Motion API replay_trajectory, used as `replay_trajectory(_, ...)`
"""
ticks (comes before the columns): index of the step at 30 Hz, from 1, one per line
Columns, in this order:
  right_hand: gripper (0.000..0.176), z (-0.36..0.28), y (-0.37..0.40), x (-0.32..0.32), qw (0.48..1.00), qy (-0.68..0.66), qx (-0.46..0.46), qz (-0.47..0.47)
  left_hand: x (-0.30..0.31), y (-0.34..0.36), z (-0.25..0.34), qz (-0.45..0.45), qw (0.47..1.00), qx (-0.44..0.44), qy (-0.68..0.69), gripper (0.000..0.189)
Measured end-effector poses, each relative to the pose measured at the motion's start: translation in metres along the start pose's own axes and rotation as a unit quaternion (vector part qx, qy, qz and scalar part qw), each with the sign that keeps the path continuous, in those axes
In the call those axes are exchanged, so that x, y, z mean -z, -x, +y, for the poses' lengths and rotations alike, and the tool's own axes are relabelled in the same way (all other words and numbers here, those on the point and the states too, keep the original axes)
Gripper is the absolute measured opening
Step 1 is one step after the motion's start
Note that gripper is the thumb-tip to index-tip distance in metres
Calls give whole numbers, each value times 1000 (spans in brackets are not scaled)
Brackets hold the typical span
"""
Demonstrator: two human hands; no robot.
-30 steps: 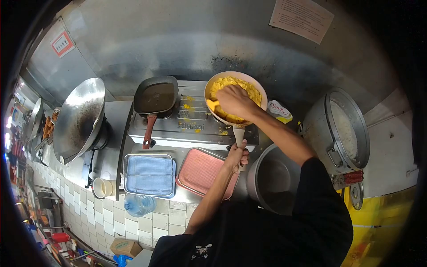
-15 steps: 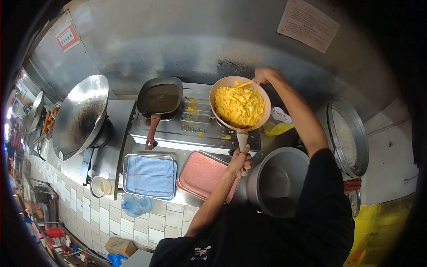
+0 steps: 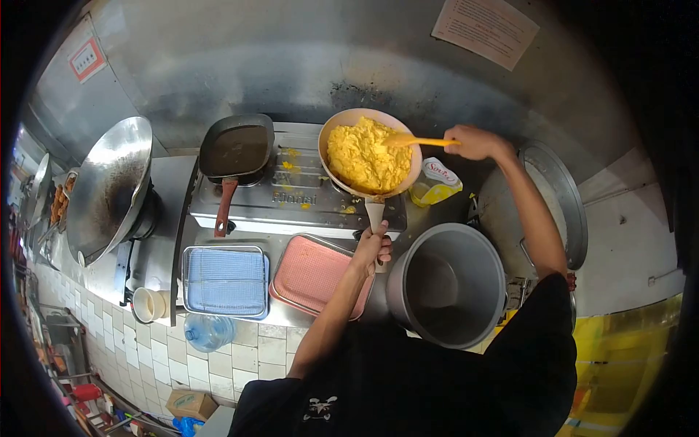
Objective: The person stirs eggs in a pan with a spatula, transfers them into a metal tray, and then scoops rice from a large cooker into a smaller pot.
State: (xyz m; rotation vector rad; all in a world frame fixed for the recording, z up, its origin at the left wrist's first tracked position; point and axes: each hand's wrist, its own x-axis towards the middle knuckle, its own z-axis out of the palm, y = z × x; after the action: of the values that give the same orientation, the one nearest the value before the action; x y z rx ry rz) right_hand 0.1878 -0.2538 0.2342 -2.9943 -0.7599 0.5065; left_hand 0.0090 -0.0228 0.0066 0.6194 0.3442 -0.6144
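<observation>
The egg lay heaped in the pale pan, over the right side of the stove. Of the hands, the left hand was closed around the pan's handle, while the right hand gripped the spatula, its blade touching the egg. Yellow scraps dotted the stove's metal top, and a dark pan holding dark liquid sat on its left side. In front, the steel table bore a blue tray and a pink tray, side by side. A deep grey pot stood right of them, and a larger pot was partly behind the right arm. A wok stood well to the left. Behind the stove rose a metal wall, smudged black near the pale pan, with a printed sheet higher up. Below, a clear bottle and a cardboard box showed against pale floor tiles.
</observation>
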Motion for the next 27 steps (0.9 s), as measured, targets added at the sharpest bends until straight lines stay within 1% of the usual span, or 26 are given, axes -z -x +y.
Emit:
replay_trajectory(3,26,-5,-12,10,997,83,3,-5,2,0,0,-8,1000,0,5,24)
replay_trajectory(6,24,-19,-32,16,985,106,57,-122,2,-1,-1,-9,1000,-2,7,23)
replay_trajectory(9,22,-18,-63,6,975,35,70,-207,2,-1,-3,-5,1000,-4,6,22)
replay_trajectory(10,21,-37,-61,14,970,3,-2,-242,1,-1,-2,-2,1000,-5,6,22)
replay_trajectory(11,21,-47,-61,16,963,22,-29,-265,0,0,-2,2,1000,-7,6,22)
replay_trajectory(13,26,-61,-68,20,946,63,-80,-308,-2,3,-2,6,1000,-9,9,22)
replay_trajectory(16,22,-64,-80,21,923,160,-155,-315,0,0,-3,10,1000,-14,14,23)
replay_trajectory(19,19,-32,-107,11,919,161,-188,-306,-2,0,-7,24,999,-19,10,23)
replay_trajectory(23,25,-2,-143,-3,902,283,-172,-276,-3,1,-4,27,999,-15,7,27)
replay_trajectory(26,32,6,-159,2,909,298,-179,-232,-2,1,-5,30,999,-13,5,25)
replay_trajectory(27,33,6,-164,5,907,300,-178,-237,-3,2,-4,31,999,-13,3,24)
